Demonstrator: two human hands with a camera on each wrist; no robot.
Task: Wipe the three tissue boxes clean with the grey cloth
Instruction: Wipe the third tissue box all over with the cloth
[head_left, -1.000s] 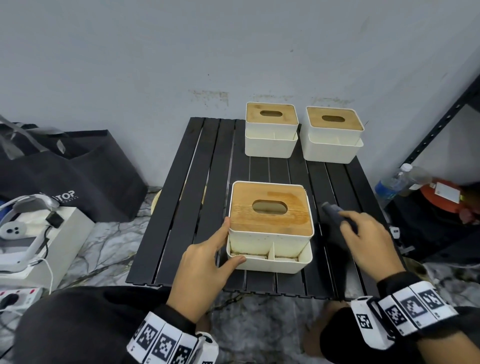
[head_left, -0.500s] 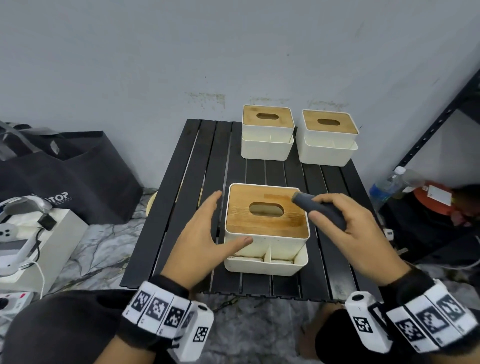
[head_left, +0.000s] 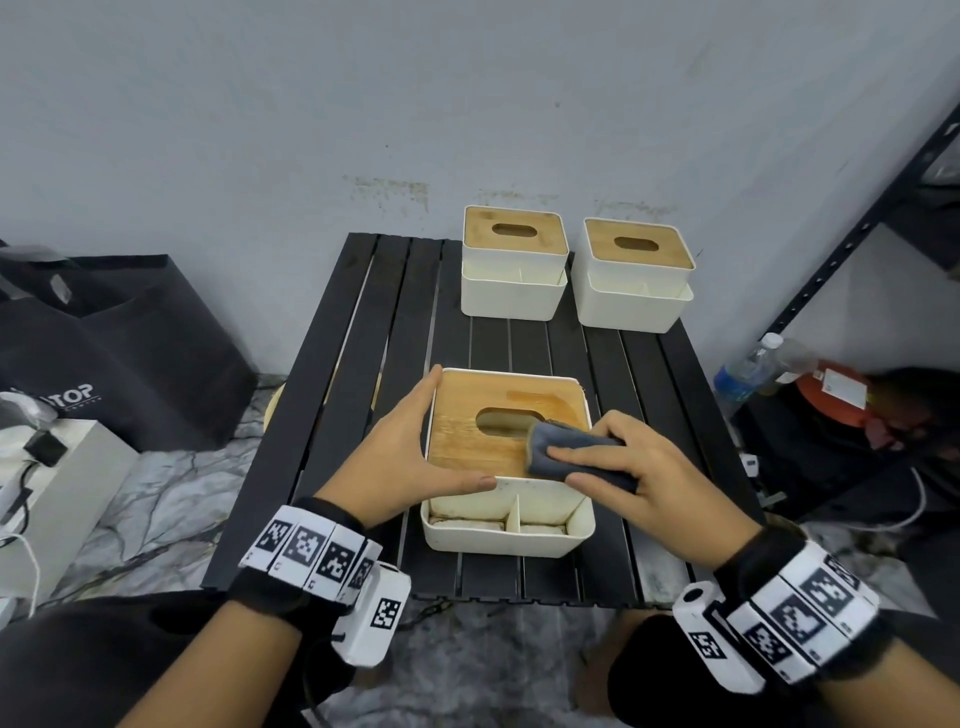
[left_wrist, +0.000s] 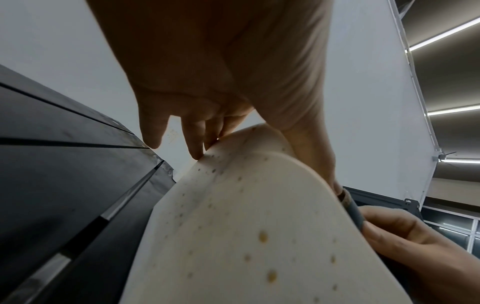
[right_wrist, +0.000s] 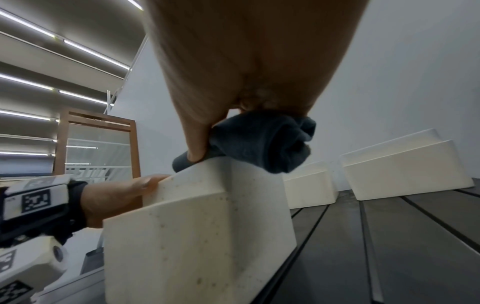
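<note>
The near tissue box (head_left: 467, 441), white with a wooden lid, stands at the table's front. My left hand (head_left: 410, 452) braces its front left corner, with straight fingers along the left side and the thumb along the front face. My right hand (head_left: 628, 467) grips the bunched grey cloth (head_left: 571, 452) and presses it on the lid's front right part, beside the slot. The right wrist view shows the cloth (right_wrist: 265, 142) on the box's top edge (right_wrist: 202, 226), which is speckled with brown spots. Two more tissue boxes (head_left: 511, 260) (head_left: 634, 275) stand side by side at the table's far edge.
The black slatted table (head_left: 332, 415) stands against a grey wall. On the floor to the left are a black bag (head_left: 104, 353) and a white box with cables (head_left: 57, 483). A water bottle (head_left: 748, 369) and a black shelf frame (head_left: 852, 234) are at the right.
My right hand carried the cloth from the table right of the box up onto its wooden lid. My left hand stayed at the box's left side, shifting slightly up to the lid's edge.
</note>
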